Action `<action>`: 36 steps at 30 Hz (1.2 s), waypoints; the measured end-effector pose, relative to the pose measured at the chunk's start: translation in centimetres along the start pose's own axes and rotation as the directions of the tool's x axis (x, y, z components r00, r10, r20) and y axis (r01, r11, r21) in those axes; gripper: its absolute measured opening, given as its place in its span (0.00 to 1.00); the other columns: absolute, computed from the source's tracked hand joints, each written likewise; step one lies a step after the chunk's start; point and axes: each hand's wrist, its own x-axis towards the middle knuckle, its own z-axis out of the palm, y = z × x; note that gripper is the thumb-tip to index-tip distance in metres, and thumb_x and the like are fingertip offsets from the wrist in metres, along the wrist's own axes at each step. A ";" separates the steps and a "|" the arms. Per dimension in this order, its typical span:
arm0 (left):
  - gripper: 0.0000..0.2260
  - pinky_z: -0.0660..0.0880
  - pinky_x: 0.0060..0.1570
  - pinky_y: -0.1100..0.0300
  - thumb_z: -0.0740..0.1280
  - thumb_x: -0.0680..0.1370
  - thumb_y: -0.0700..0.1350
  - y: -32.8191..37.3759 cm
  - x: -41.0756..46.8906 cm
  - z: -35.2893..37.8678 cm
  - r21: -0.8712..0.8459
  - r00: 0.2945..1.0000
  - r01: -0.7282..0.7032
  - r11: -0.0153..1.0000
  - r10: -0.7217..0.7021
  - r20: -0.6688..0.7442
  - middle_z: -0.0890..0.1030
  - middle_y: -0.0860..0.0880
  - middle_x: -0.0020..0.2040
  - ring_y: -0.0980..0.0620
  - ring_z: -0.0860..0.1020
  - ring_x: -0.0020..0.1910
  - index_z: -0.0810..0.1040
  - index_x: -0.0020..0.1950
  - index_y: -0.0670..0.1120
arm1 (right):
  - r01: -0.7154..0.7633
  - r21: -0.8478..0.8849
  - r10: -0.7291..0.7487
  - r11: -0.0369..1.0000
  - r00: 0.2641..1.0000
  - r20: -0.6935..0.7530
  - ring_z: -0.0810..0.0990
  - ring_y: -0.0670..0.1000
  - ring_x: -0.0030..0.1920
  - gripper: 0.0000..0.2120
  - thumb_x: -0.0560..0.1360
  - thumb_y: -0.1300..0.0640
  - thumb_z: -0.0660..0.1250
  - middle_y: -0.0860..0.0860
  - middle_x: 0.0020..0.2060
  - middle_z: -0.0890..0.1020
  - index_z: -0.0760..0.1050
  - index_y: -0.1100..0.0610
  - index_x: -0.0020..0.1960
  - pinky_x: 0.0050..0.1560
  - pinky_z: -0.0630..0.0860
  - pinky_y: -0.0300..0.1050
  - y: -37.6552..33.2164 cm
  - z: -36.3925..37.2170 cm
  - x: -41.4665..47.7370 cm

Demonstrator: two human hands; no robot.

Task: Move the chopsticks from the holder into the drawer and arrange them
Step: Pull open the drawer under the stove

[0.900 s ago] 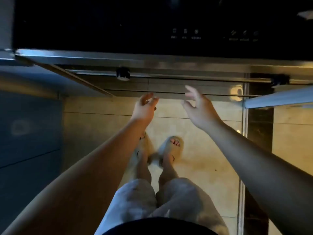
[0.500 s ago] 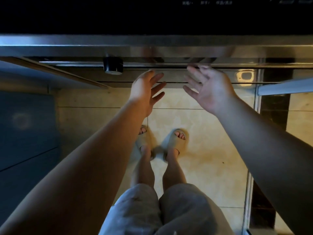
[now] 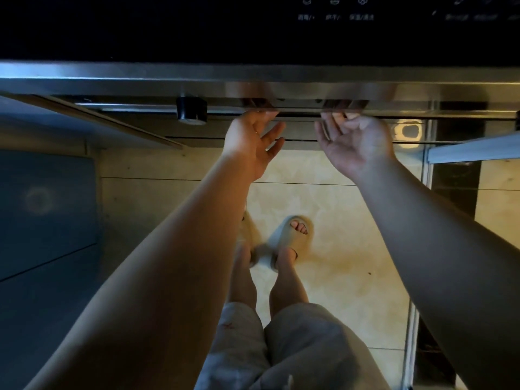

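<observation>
No chopsticks and no holder are in view. A black glass drawer front [image 3: 197,29] with faint white symbols fills the top, edged below by a steel rim [image 3: 140,80]. My left hand [image 3: 253,142] is palm up with fingers spread, its upper fingertips touching the underside of the rim. My right hand [image 3: 354,144] is also palm up, just to the right, and its fingertips are tucked under the same rim and partly hidden. Neither hand holds anything.
A black bumper [image 3: 191,111] hangs under the rim to the left of my hands. A blue-grey cabinet front [image 3: 42,220] stands at left, and a pale door edge [image 3: 472,147] juts in at right. Below are beige floor tiles [image 3: 351,263] and my feet in slippers [image 3: 289,240].
Both hands have risen from below the steel rim up to it, turning palm up. The fingertips now meet its underside. The view has shifted closer to the drawer front.
</observation>
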 end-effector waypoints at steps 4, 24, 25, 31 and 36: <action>0.15 0.79 0.44 0.56 0.60 0.81 0.42 0.0 -0.4 0.0 0.018 1.000 0.021 1.000 -0.021 -0.006 0.78 0.48 0.62 0.50 0.80 0.52 0.74 0.68 0.47 | 0.013 -0.032 -0.013 0.999 1.000 -0.009 0.80 0.58 0.58 0.22 0.72 0.71 0.55 0.62 0.58 0.80 0.70 0.63 0.65 0.54 0.80 0.54 -0.1 0.3 -0.7; 0.12 0.78 0.38 0.58 0.62 0.79 0.41 -2.6 -3.9 -1.7 0.122 0.988 0.092 0.988 -0.075 -0.134 0.75 0.53 0.32 0.55 0.74 0.32 0.79 0.60 0.48 | -0.038 -0.094 0.033 0.995 0.998 -0.052 0.79 0.57 0.58 0.15 0.74 0.71 0.51 0.60 0.51 0.80 0.72 0.64 0.54 0.52 0.78 0.53 1.7 -2.8 -3.9; 0.11 0.78 0.38 0.59 0.63 0.79 0.40 -3.1 -4.3 -2.0 0.124 0.985 0.105 0.987 -0.086 -0.147 0.75 0.52 0.35 0.54 0.74 0.34 0.80 0.59 0.48 | -0.048 -0.099 0.043 0.994 0.998 -0.051 0.79 0.57 0.58 0.17 0.74 0.72 0.51 0.60 0.52 0.80 0.72 0.64 0.57 0.53 0.77 0.53 1.9 -3.5 -4.3; 0.11 0.77 0.38 0.58 0.63 0.79 0.42 -5.1 -7.5 -3.7 0.146 0.965 0.202 0.969 -0.171 -0.199 0.74 0.50 0.45 0.52 0.74 0.40 0.78 0.61 0.44 | -0.071 -0.097 0.059 0.993 0.990 -0.126 0.79 0.56 0.57 0.17 0.72 0.73 0.50 0.60 0.54 0.78 0.71 0.64 0.56 0.50 0.78 0.53 3.6 -6.1 -6.9; 0.13 0.76 0.33 0.59 0.62 0.79 0.43 -7.1 -10.1 -5.3 0.163 0.930 0.305 0.938 -0.257 -0.262 0.74 0.51 0.43 0.53 0.74 0.39 0.80 0.61 0.44 | -0.136 -0.136 0.112 0.981 0.979 -0.172 0.80 0.55 0.57 0.13 0.71 0.72 0.52 0.57 0.49 0.78 0.72 0.62 0.48 0.48 0.78 0.52 4.9 -8.7 -9.6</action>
